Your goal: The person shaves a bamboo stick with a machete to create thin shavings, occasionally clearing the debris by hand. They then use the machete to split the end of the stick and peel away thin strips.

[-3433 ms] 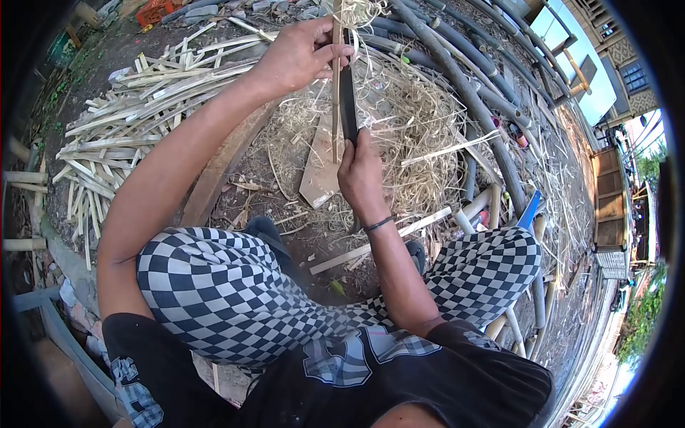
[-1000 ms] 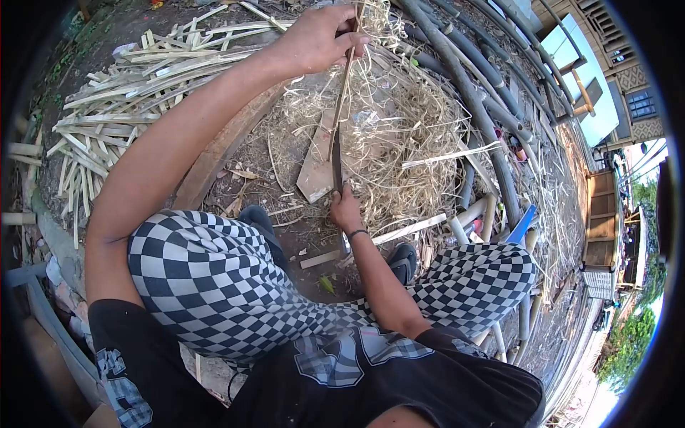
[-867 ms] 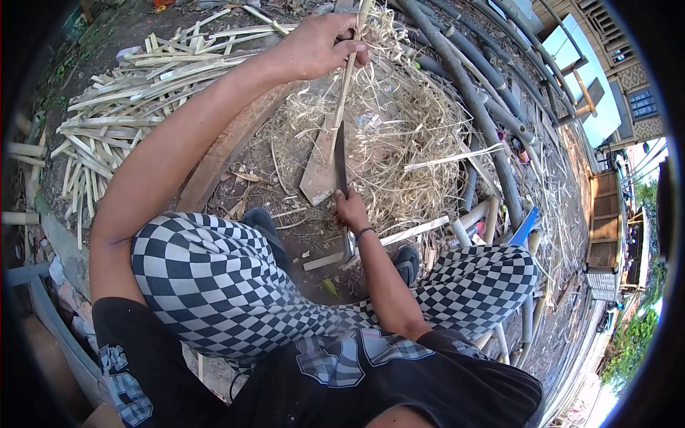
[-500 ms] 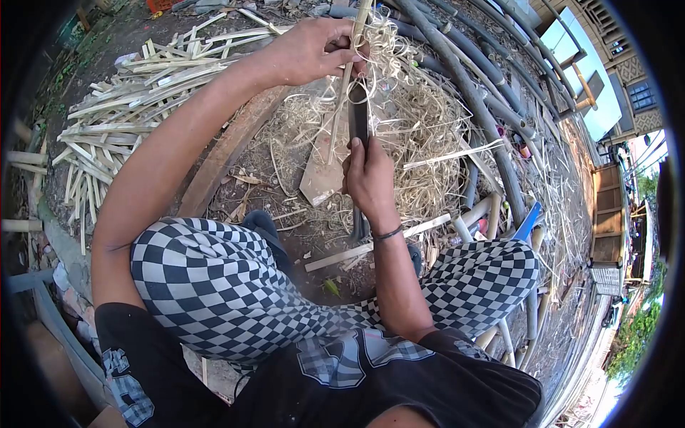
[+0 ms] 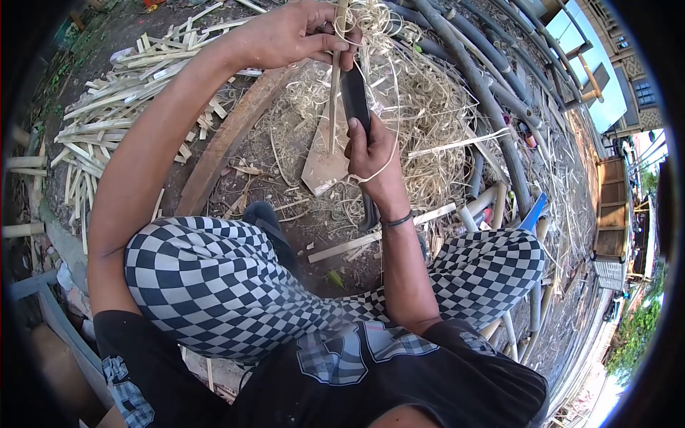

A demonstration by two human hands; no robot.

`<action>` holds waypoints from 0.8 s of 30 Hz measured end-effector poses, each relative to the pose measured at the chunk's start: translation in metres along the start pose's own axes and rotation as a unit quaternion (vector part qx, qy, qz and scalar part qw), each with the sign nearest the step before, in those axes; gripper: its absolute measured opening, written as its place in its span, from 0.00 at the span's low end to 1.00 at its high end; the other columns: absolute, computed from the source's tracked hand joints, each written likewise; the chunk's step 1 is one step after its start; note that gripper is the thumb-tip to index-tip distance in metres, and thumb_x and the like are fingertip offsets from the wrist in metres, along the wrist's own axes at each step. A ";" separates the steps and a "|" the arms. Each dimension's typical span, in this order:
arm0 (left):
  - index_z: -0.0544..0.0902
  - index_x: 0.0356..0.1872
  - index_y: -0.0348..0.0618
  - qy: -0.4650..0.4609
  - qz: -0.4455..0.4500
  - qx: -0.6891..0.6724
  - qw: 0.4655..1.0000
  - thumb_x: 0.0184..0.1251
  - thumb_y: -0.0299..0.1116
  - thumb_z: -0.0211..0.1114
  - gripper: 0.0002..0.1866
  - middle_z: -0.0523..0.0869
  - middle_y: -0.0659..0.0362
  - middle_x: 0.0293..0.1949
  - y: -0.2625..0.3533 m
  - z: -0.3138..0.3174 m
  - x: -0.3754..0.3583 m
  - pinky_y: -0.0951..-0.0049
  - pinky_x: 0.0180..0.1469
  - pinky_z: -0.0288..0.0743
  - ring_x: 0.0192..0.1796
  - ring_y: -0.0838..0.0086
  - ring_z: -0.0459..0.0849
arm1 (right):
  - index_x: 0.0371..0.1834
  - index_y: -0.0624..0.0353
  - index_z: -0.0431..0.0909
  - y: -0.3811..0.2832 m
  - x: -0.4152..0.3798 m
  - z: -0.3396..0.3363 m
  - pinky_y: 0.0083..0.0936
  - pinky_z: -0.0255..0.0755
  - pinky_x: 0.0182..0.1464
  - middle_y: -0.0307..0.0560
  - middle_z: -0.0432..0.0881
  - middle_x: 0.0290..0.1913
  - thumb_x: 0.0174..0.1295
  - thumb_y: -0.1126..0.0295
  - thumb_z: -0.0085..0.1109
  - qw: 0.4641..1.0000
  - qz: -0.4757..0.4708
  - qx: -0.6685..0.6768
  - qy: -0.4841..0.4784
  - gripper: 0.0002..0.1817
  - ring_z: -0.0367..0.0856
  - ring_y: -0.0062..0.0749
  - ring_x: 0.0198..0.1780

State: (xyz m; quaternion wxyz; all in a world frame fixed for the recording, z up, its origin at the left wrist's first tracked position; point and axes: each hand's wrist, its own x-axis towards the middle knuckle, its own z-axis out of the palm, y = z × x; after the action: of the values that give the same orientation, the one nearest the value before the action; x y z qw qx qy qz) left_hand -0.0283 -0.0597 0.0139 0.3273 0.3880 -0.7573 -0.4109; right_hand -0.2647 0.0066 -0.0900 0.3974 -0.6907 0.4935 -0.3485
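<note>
My left hand [image 5: 314,34] grips a thin bamboo strip [image 5: 335,100] that runs upright, its lower end reaching down over a flat board [image 5: 322,165] on the ground. Just right of the strip, my right hand [image 5: 373,151] is wrapped round the handle of a dark-bladed knife [image 5: 354,96]. The blade points up, its tip near the left fingers. A curled shaving loops by the left fingers, and another long thin shaving [image 5: 378,173] lies across the back of my right hand.
A heap of pale split strips [image 5: 107,121] lies at left beside a wooden beam [image 5: 232,143]. Curly shavings [image 5: 435,171] cover the ground at centre right. Bamboo poles [image 5: 489,114] lie further right, with a blue object [image 5: 534,212] near my knee.
My left hand has shifted a little up and left with the strip. My right hand and knife have moved slightly; the blade now tilts left, and a shaving drapes over that hand.
</note>
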 end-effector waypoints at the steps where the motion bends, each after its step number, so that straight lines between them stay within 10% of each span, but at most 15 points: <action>1: 0.73 0.61 0.35 -0.002 0.002 -0.015 1.000 0.79 0.23 0.50 0.14 0.84 0.50 0.54 0.000 -0.002 -0.001 0.59 0.66 0.81 0.54 0.62 0.88 | 0.48 0.67 0.78 0.016 0.001 0.008 0.41 0.74 0.33 0.63 0.81 0.26 0.75 0.64 0.52 1.000 -0.003 -0.003 -0.005 0.14 0.85 0.55 0.30; 16: 0.72 0.65 0.37 0.055 -0.043 0.147 0.987 0.78 0.25 0.55 0.17 0.84 0.52 0.57 0.016 0.004 -0.012 0.63 0.63 0.82 0.61 0.67 0.84 | 0.56 0.67 0.75 0.042 -0.015 0.022 0.53 0.75 0.41 0.75 0.82 0.38 0.72 0.67 0.52 0.990 0.015 -0.140 0.002 0.16 0.83 0.68 0.44; 21: 0.71 0.65 0.38 0.045 0.031 0.010 0.998 0.78 0.26 0.56 0.18 0.84 0.53 0.54 -0.015 0.005 -0.004 0.65 0.60 0.83 0.57 0.67 0.86 | 0.50 0.66 0.75 -0.004 -0.007 0.013 0.51 0.72 0.31 0.68 0.80 0.25 0.73 0.70 0.53 0.995 -0.038 -0.082 0.034 0.11 0.81 0.68 0.29; 24: 0.78 0.59 0.41 0.074 -0.063 0.162 0.982 0.80 0.39 0.58 0.15 0.86 0.54 0.49 0.026 0.007 -0.005 0.64 0.53 0.80 0.51 0.68 0.85 | 0.48 0.69 0.75 0.046 -0.009 0.042 0.53 0.72 0.31 0.71 0.79 0.25 0.71 0.72 0.53 0.988 -0.102 -0.075 0.084 0.10 0.81 0.69 0.30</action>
State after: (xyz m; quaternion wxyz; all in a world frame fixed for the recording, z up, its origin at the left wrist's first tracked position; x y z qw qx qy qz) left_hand -0.0401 -0.0438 0.0326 0.2889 0.5122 -0.7615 -0.2727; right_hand -0.2486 0.0153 -0.1503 0.2641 -0.7333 0.4770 -0.4061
